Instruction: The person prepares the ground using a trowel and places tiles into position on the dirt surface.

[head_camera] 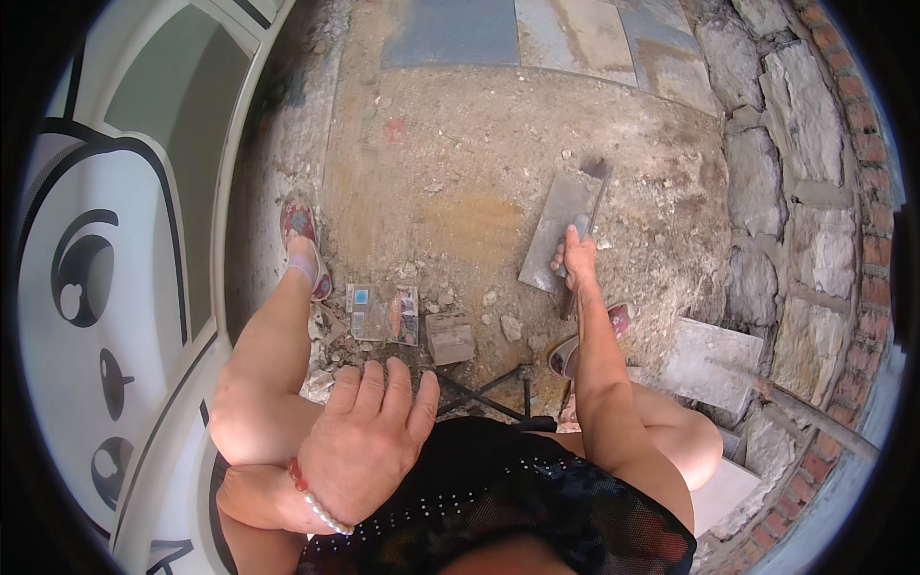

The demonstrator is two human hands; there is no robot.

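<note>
My right hand (pixel 577 257) is closed around the handle of a flat rectangular metal plastering trowel (pixel 550 230). The blade lies at a slant on or just above the rough sandy ground (pixel 460 158); the exact contact cannot be told. A narrow dark bar or edge (pixel 600 198) shows along its right side, partly hidden by my hand. My left hand (pixel 366 438), with a bead bracelet at the wrist, is held near my body over my thigh, fingers spread, holding nothing.
Grey and stained paving slabs (pixel 453 32) lie ahead. A rough stone wall (pixel 805 115) edged with brick curves along the right, a loose slab (pixel 711 359) and a pole (pixel 812 410) by it. A brick (pixel 450 338), printed packaging (pixel 382 314) and rubble lie before me. A white painted panel (pixel 108 287) stands left.
</note>
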